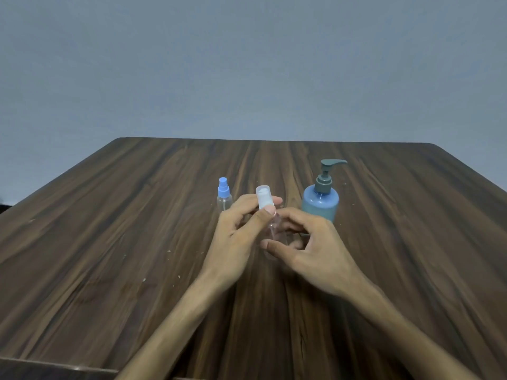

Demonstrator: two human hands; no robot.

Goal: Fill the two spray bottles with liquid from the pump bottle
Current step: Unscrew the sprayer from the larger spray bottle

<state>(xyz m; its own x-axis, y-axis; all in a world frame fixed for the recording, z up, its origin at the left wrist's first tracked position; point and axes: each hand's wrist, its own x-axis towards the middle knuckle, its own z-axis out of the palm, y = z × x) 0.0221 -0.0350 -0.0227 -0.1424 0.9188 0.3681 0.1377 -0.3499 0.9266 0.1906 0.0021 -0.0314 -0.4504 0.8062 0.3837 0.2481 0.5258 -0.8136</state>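
Spray bottles are two here: one clear bottle with a blue spray head (224, 197) stands upright on the wooden table (109, 242), untouched, to the left of the hands. The second, a clear spray bottle with a white cap (271, 229), is held between both hands, above the table and in front of the blue pump bottle (321, 200), which stands upright just behind the right hand.

The left hand (241, 229) pinches the white cap (264, 197) between thumb and fingers. The right hand (307, 245) is curled around the transparent body of the same bottle, thumb in front and fingers behind it. The bottle is tilted, with the cap leaning to the left and away from the person. I judge that the person is opening this bottle; whether the cap is only the cover or the whole spray head, I cannot tell, because the clear plastic is hard to see.

Several things could go wrong from here. The body is smooth and small, so if the right hand holds it too loosely it can turn together with the cap and will not open. If the cap comes off suddenly, the thin inner tube may flick, or the bottle may slip down onto the table. The right hand is also very near the pump bottle, so a wide movement of the knuckles could push it over. The blue-headed bottle is light and seems empty, so a touch of the left hand could knock it down.
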